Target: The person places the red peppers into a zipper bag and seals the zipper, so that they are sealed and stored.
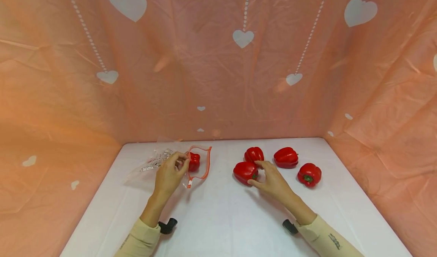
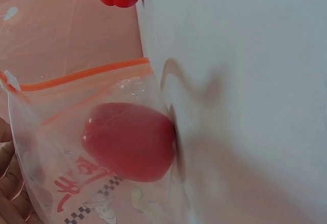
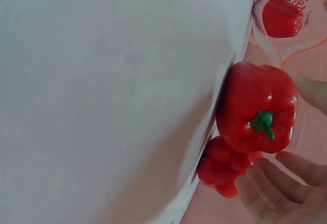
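A clear zip bag (image 1: 158, 162) with an orange zip edge and printed markings lies at the left, its mouth spread to the right. Inside it is one red bell pepper (image 2: 127, 142), seen through the plastic in the left wrist view. My left hand (image 1: 169, 175) pinches the bag's upper rim between thumb and fingers. My right hand (image 1: 273, 181) is around a red bell pepper (image 3: 258, 106) with a green stem, thumb on one side and fingers on the other. The right wrist view shows a small gap at the thumb. Another red pepper (image 1: 254, 154) sits just behind that one.
Two more red peppers stand farther right, one lying on its side (image 1: 286, 157) and one with its stem toward me (image 1: 309, 174). The white table (image 1: 211, 223) ends at an orange curtain (image 1: 218, 79) with pale hearts.
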